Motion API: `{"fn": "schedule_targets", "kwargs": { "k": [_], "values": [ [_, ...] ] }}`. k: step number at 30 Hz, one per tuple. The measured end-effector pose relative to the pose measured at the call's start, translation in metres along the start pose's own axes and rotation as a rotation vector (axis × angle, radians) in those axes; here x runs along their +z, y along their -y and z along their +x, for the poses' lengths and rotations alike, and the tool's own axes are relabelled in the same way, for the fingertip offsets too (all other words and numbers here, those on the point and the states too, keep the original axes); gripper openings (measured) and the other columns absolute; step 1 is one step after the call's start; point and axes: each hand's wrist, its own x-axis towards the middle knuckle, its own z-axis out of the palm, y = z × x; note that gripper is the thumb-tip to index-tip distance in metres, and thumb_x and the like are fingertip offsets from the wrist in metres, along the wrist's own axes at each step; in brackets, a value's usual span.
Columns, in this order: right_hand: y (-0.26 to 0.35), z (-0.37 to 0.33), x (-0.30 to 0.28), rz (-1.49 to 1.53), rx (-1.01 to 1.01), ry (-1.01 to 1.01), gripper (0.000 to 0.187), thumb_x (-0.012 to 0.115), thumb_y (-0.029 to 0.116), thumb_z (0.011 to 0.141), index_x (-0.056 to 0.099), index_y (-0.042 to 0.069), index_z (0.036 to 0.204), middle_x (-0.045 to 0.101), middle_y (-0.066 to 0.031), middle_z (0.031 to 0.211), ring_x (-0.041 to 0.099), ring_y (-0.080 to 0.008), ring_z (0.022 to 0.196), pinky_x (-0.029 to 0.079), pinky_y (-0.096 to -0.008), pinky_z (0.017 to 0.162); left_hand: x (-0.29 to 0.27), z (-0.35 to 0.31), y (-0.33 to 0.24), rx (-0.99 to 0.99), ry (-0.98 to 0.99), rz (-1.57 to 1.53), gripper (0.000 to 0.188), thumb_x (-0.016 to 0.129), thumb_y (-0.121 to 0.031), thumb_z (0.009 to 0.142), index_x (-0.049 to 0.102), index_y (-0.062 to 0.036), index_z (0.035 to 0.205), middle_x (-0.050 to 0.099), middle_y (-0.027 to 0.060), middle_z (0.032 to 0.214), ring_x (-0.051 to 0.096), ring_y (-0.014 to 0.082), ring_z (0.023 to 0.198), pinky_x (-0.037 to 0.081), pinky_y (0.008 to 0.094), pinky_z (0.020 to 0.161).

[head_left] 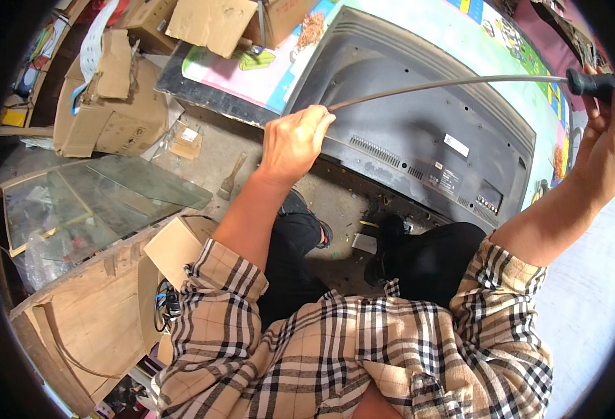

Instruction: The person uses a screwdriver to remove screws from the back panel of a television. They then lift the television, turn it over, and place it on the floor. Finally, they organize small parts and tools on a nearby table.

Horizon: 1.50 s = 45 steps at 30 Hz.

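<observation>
Head: hands (295, 140) grip long screwdriver (454, 84).

This looks like a cluttered repair workshop, likely for electronics. A large flat-screen television (419, 133) lies face down with its dark back cover up, from twelve to two o'clock, on a colourful printed mat (265, 73). Torn cardboard boxes (112, 98) pile up at ten and eleven o'clock. Loose panes of glass (112, 195) lean at nine o'clock over rough wooden boards (91, 314) at eight. The bare concrete floor (335, 202) at centre is dusty and scattered with small bits.
</observation>
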Motion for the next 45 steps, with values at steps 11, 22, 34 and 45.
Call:
{"fn": "schedule_targets", "kwargs": {
  "k": [11,22,34,45],
  "values": [
    [-0.017,0.012,-0.019,-0.024,-0.187,0.059,0.052,0.059,0.028,0.097,0.041,-0.005,0.132,0.057,-0.022,0.107,0.067,-0.0235,0.081,0.061,-0.0236,0.06,-0.003,0.002,0.0,0.072,-0.103,-0.062,0.011,0.073,-0.005,0.08,0.065,0.0005,0.087,0.067,0.0145,0.075,0.067,0.0293,0.065,0.052,0.0339,0.058],
    [-0.079,0.04,-0.049,0.109,-0.013,0.022,0.028,0.061,0.014,0.095,0.052,-0.006,0.112,0.065,-0.0197,0.103,0.068,-0.0326,0.099,0.058,-0.0397,0.087,0.004,-0.005,-0.003,-0.19,-0.016,-0.129,0.013,0.069,-0.013,0.086,0.062,-0.0026,0.086,0.062,0.0151,0.068,0.064,0.029,0.06,0.049,0.0364,0.054],
    [-0.055,0.0,-0.007,-0.38,-0.416,0.113,0.028,0.062,0.022,0.096,0.061,0.004,0.118,0.07,-0.0081,0.098,0.068,-0.0142,0.09,0.055,-0.0278,0.08,0.021,-0.003,0.024,-0.709,0.308,-0.637,0.025,0.054,-0.025,0.097,0.057,-0.002,0.086,0.049,-0.0014,0.064,0.043,0.0074,0.06,0.038,0.0279,0.054],
    [-0.085,-0.021,0.032,-0.318,-0.095,0.474,0.022,0.063,0.02,0.095,0.063,0.002,0.106,0.068,-0.005,0.089,0.064,-0.0104,0.077,0.052,-0.0252,0.068,0.012,0.007,0.007,-0.86,0.437,-0.965,0.024,0.052,-0.027,0.1,0.05,-0.0094,0.083,0.043,-0.0044,0.066,0.034,0.0042,0.052,0.03,0.0223,0.045]
  ]
}}
